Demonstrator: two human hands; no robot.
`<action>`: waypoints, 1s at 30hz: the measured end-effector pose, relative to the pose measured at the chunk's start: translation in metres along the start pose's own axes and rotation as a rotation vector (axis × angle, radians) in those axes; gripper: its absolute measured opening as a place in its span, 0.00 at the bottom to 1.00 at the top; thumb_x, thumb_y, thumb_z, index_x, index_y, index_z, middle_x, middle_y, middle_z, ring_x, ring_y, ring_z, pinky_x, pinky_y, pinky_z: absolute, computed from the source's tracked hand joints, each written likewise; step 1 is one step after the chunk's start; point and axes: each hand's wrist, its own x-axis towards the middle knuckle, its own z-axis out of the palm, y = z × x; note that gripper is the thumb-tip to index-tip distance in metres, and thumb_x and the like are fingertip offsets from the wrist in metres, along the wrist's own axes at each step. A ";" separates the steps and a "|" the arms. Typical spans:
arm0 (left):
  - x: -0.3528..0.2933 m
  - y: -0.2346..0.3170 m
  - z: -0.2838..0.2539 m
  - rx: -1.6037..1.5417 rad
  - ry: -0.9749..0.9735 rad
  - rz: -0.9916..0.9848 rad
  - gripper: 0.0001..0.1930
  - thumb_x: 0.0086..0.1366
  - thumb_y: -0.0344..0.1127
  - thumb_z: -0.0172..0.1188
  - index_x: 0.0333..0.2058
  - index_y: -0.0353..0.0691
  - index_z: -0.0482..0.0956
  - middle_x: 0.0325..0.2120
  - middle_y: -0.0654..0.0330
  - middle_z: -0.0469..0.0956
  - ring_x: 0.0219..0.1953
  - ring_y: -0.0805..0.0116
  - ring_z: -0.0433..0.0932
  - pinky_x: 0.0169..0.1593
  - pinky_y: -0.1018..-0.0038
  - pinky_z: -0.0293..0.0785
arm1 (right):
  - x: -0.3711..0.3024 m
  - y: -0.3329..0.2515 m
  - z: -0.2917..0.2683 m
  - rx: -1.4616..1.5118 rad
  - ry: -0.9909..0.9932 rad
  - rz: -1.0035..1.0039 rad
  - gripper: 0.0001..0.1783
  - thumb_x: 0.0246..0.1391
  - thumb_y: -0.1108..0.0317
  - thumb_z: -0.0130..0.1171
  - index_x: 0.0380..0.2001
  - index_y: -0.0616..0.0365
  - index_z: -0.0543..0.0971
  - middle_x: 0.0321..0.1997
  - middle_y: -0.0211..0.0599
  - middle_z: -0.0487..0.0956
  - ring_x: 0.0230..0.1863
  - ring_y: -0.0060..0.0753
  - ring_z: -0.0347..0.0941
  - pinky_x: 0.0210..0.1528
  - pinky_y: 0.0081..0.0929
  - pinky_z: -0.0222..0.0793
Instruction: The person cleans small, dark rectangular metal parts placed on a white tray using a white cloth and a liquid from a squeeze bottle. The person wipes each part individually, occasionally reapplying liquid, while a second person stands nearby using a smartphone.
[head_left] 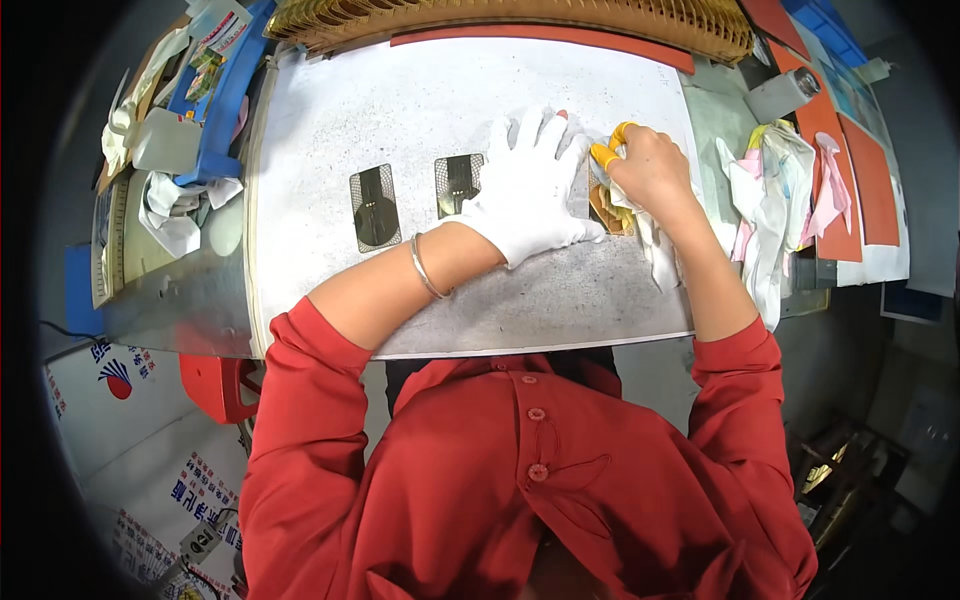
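My left hand (528, 192), in a white glove, lies on the white worktop with its fingers spread; a bare fingertip shows at one finger. Its edge partly covers a dark, thin rectangular plate with a mesh pattern (455, 182). Another such plate, with a dark round area (376, 208), lies uncovered to the left. My right hand (652, 172), with yellow finger covers on the thumb and a finger, is closed on a crumpled white cloth (657, 255). Under that hand, beside the glove, sits a brownish folded piece (612, 214), partly hidden.
A long golden-brown rack with a row of slots (520, 22) stands along the far edge. Right of the worktop lie crumpled white and pink rags (775, 190) and a white bottle (783, 95). To the left are a blue tray (225, 120), a white jug (167, 141) and more rags (172, 215).
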 end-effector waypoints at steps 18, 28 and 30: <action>0.002 0.003 -0.002 0.052 0.061 0.106 0.40 0.37 0.60 0.63 0.49 0.47 0.67 0.54 0.47 0.57 0.57 0.49 0.51 0.55 0.51 0.44 | -0.027 0.000 0.008 0.080 0.068 -0.035 0.09 0.33 0.69 0.54 0.21 0.62 0.76 0.23 0.50 0.76 0.28 0.49 0.74 0.32 0.39 0.68; 0.003 -0.001 -0.005 0.034 -0.042 0.112 0.42 0.39 0.62 0.61 0.52 0.46 0.64 0.56 0.47 0.54 0.59 0.47 0.49 0.56 0.47 0.44 | -0.039 -0.003 0.009 0.034 0.072 -0.005 0.14 0.40 0.61 0.57 0.22 0.64 0.75 0.22 0.53 0.75 0.27 0.51 0.74 0.32 0.41 0.68; 0.001 -0.003 -0.004 0.067 -0.061 0.108 0.43 0.40 0.63 0.60 0.53 0.46 0.63 0.56 0.47 0.54 0.59 0.46 0.48 0.57 0.46 0.43 | -0.042 -0.003 0.013 0.032 0.081 -0.011 0.15 0.40 0.61 0.57 0.22 0.65 0.75 0.21 0.53 0.75 0.26 0.51 0.73 0.31 0.42 0.67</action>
